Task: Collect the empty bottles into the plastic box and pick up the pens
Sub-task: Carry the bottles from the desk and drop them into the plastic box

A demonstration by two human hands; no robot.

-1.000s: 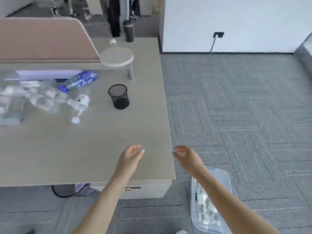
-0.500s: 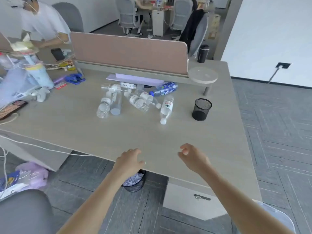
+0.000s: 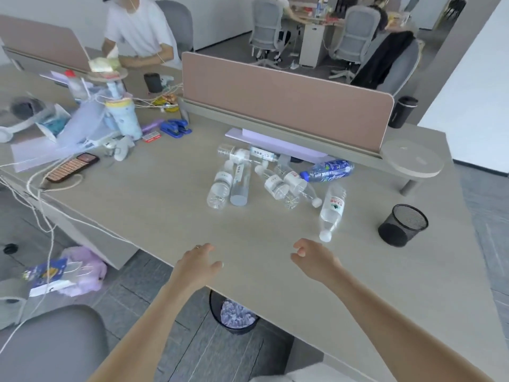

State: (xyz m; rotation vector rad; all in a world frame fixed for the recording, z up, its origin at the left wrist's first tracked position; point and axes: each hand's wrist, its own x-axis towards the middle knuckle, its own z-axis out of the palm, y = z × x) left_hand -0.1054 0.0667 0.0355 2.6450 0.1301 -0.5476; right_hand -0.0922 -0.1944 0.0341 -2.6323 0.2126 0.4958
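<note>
While both hands hovered low in the frame, the left hand (image 3: 197, 261) and the right hand (image 3: 314, 260) were relaxed and grasped nothing; the empty bottles (image 3: 275, 180) lay clustered on the worktop (image 3: 154, 194) at centre.

We see a desk (image 3: 170, 205) with a pale, matt wood-look top, smooth and without glare. The empty bottles (image 3: 275, 180) lying on it are clear, glossy plastic with paper-like white labels; one bottle (image 3: 327, 170) wears a shiny blue wrap. Our pen cup (image 3: 402, 225) is black wire mesh, seemingly metal, dull in finish. The divider (image 3: 286, 97) behind looks like matt pinkish cloth in a smooth grey frame. The floor (image 3: 484, 194) is rough grey carpet tile, and the stapler (image 3: 175, 127) is glossy blue plastic
</note>
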